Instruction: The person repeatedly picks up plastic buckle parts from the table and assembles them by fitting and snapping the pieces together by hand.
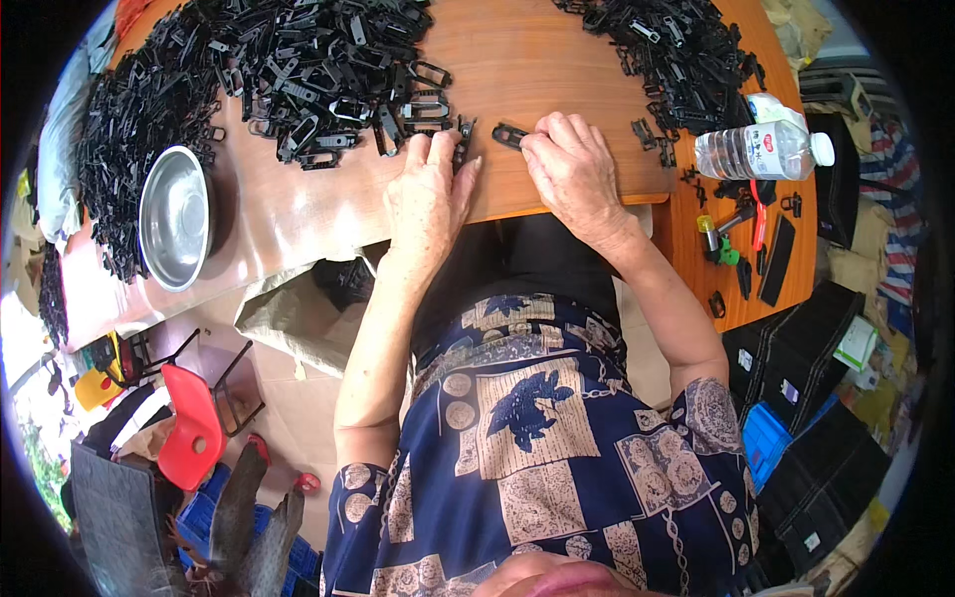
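Observation:
My right hand (577, 171) pinches one end of a small, oblong black plastic piece (509, 135), held just above the wooden table near its front edge. To its left, my left hand (426, 199) rests on the table with bent fingers. A narrow black plastic part (464, 141) stands between its thumb and forefinger, and its fingertips reach the near edge of a big heap of black plastic parts (308, 70). Many of these parts are long loops with an open slot. The undersides of the fingers are hidden.
A metal bowl (175, 219) stands at the left beside the heap. A second black heap (676, 60) lies far right, with a clear plastic bottle (756, 151) lying before it. Small tools (731, 239) lie near the right edge. A red chair (191, 428) stands lower left.

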Tool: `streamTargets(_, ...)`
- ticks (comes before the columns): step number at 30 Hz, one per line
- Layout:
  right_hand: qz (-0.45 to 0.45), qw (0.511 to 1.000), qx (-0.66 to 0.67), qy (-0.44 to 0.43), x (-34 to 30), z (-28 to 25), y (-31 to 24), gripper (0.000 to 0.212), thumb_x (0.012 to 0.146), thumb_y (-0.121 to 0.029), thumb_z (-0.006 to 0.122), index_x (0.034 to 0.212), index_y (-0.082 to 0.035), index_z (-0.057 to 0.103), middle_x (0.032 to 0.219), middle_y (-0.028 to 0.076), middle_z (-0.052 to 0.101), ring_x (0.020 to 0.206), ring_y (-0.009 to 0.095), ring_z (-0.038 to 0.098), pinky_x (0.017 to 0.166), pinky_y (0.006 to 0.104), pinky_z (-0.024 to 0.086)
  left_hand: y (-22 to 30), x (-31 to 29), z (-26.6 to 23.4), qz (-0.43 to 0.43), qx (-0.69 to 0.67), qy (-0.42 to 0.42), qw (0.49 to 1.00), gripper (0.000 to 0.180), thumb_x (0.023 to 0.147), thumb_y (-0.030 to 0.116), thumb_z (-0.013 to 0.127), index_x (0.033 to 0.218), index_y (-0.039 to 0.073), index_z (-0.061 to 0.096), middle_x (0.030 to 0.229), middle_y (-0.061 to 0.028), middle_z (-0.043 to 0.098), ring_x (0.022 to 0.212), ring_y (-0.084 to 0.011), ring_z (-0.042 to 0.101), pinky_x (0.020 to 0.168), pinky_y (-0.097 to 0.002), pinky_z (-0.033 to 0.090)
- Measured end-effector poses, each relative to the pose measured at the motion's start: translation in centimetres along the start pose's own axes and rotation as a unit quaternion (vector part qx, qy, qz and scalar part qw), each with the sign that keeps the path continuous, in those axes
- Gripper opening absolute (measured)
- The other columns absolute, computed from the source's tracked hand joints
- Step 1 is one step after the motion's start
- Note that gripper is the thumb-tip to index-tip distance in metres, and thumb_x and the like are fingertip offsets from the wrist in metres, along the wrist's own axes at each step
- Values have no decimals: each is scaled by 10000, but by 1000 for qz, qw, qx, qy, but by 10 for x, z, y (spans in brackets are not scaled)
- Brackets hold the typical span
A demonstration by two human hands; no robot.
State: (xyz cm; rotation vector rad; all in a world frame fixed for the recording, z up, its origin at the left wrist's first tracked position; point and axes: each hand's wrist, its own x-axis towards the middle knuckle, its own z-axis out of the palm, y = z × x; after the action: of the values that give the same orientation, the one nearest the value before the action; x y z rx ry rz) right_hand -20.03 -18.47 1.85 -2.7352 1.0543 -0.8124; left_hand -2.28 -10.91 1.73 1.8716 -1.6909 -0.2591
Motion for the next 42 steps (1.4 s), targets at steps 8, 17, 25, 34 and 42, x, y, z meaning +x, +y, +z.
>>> streamTargets(8, -28, 998, 41, -43, -5, -4, 10, 142, 789, -69, 643, 921, -36, 603, 924, 72, 568, 906, 274, 542, 779, 373, 444, 31, 13, -6, 130, 28, -37, 990, 230, 794, 120, 647, 1015, 98, 586, 962, -110, 526, 828, -292, 623, 655, -380, 529)
streamTargets(17, 238, 756, 606, -72, -32, -49, 0, 168, 893, -90, 624, 1039, -6, 621, 946, 2, 597, 809, 89, 554, 723, 250, 449, 50, -21, 10, -116, -484, -162, 852, 160, 870, 156, 685, 928, 26, 613, 743, -13, 623, 630, -86, 576, 533, -245, 455)
streamTargets(25, 308, 675, 667, -65, -51, -27, -13, 197, 942, -184, 579, 1044, -27, 641, 947, 6, 649, 818, 64, 597, 666, 181, 445, 45, -41, 17, -270, -598, -156, 738, 203, 887, 208, 671, 975, 36, 608, 761, -11, 623, 588, -81, 568, 492, -198, 426)
streamTargets(34, 356, 683, 632, -86, -25, -18, 2, 238, 968, -186, 534, 1117, -9, 592, 933, 72, 663, 692, 87, 612, 571, 184, 471, -10, 1, 3, 56, 135, -26, 989, 294, 874, 213, 631, 1113, 55, 562, 858, -118, 578, 636, -272, 584, 602, -364, 495)
streamTargets(42, 255, 802, 533, -88, -7, -20, -4, 164, 919, -81, 587, 1055, -10, 648, 859, 21, 657, 675, 61, 571, 589, 199, 469, -1, -6, -12, -317, -650, -149, 674, 336, 940, 245, 570, 1159, -10, 565, 731, -52, 590, 496, -107, 500, 447, -228, 405)
